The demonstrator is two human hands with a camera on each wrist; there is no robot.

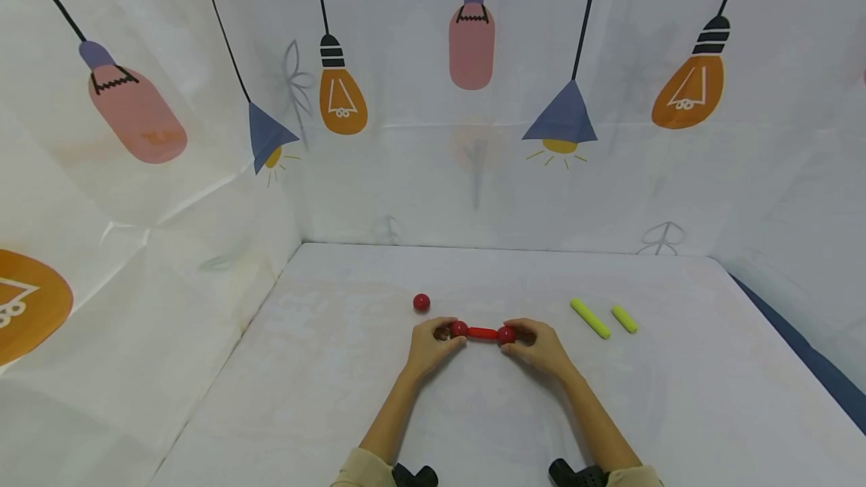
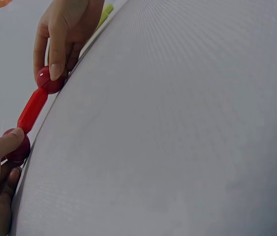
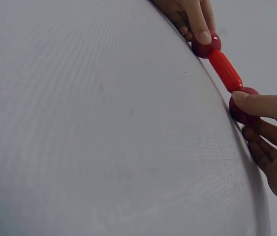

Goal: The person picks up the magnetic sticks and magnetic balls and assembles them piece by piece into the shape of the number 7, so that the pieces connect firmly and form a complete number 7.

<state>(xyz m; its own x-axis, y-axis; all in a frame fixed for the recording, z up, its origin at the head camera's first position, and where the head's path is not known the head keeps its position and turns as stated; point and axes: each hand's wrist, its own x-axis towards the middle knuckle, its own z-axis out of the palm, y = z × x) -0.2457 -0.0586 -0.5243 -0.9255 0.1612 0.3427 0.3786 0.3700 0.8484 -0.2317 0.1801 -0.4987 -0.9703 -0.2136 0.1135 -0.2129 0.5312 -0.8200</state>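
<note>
Near the middle of the table a red rod [image 1: 482, 334] lies between two dark red balls, one at each end, so that the three form a dumbbell shape. My left hand [image 1: 428, 348] pinches the left ball [image 1: 459, 329] between thumb and fingers. At the other end, my right hand [image 1: 541, 350] pinches the right ball [image 1: 506, 335] the same way. In the left wrist view the rod [image 2: 32, 110] has flat facets and meets both balls. The right wrist view has the thumb of my right hand [image 3: 276, 132] pressed on the nearer ball [image 3: 241, 105].
A single red ball [image 1: 422, 303] sits behind my left hand. To the right lie a longer yellow-green rod [image 1: 590, 318] and a shorter one [image 1: 624, 319]. The white table [image 1: 325, 397] meets patterned white sheets [image 1: 406, 186] at the back and left.
</note>
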